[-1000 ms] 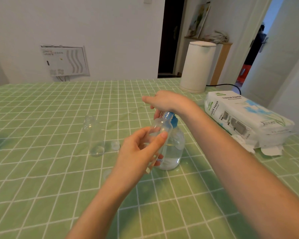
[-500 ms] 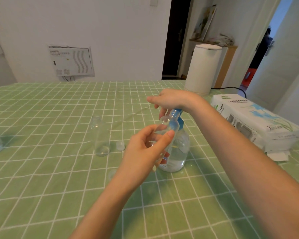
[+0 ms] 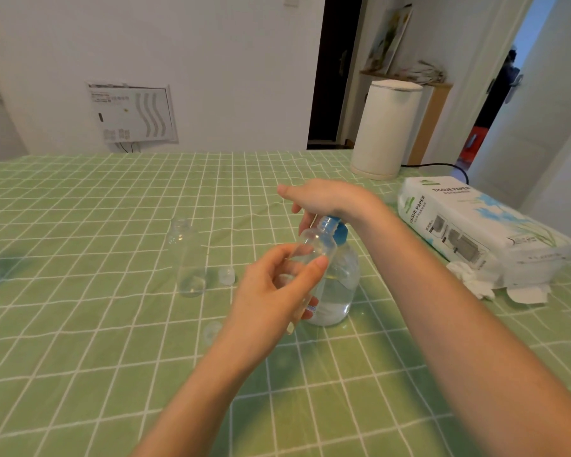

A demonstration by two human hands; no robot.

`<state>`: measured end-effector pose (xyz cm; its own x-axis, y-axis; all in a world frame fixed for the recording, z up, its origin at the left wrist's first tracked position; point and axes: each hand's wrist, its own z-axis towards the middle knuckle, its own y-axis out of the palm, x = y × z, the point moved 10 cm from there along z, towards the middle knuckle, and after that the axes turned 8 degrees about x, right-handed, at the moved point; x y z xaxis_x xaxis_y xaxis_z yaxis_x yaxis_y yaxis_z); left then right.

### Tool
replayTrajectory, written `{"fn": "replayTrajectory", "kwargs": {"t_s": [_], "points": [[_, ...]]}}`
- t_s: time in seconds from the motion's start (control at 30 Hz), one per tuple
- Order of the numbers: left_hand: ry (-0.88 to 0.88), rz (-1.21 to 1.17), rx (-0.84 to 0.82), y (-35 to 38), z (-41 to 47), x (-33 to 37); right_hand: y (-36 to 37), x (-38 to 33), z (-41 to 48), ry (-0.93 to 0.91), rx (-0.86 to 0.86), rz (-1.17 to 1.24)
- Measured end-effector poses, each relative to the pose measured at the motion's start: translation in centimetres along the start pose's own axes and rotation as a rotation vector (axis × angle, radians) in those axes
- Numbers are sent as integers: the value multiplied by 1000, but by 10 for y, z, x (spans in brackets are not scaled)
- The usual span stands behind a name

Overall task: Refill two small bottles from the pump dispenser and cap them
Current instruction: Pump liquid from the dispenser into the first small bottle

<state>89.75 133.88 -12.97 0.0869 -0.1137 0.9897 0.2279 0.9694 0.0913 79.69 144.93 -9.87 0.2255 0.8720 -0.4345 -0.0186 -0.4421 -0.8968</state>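
The left hand [image 3: 274, 291] pinches a small clear bottle [image 3: 317, 247] between thumb and fingers, its open neck tilted up to the blue pump head [image 3: 341, 233]. The right hand [image 3: 327, 199] lies over that head with its fingers bent down around it, apparently pressing. The pump dispenser [image 3: 338, 291] stands on the green checked tablecloth [image 3: 80, 324]. A second small bottle [image 3: 188, 258] stands uncapped to the left, with a clear cap [image 3: 226, 276] just beside it. A tissue pack [image 3: 468, 222] lies to the right.

A home was shown: the table was covered with a green checked cloth [image 3: 80, 341], tissue paper [image 3: 468, 219] and a white jug [image 3: 384, 127] were kept there, and doorways [image 3: 333, 77] were seen behind.
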Motion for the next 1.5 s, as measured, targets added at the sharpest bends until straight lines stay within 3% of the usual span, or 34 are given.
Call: {"fn": "replayTrajectory", "kwargs": {"t_s": [1.5], "points": [[37, 5, 8, 0, 2, 8, -17, -10, -6, -47, 63, 23]]}}
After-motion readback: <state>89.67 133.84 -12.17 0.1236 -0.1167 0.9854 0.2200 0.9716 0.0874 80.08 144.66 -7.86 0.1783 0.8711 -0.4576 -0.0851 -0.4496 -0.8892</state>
